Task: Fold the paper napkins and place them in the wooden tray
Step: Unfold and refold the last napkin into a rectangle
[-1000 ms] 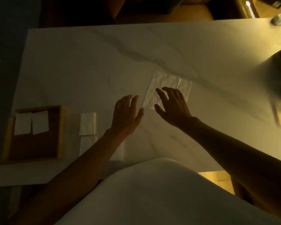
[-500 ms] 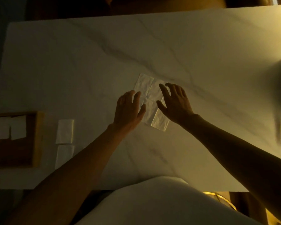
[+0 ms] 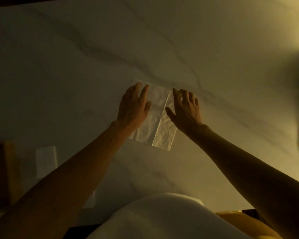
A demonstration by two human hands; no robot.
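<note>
I see the napkin (image 3: 155, 123) lying flat near the middle of the tabletop (image 3: 214, 49), with a crease running down its length. My left hand (image 3: 133, 106) rests on its far left part, fingers straight and a little apart, palm down. My right hand (image 3: 185, 109) sits at its far right edge, fingers spread and lightly bent, the forefinger along the paper's border; it clamps nothing. The napkin's near end shows between both wrists. At the tabletop's left edge stands the wooden tray (image 3: 9, 169), cut by the frame, with a folded napkin (image 3: 46, 161) just beside it.
</note>
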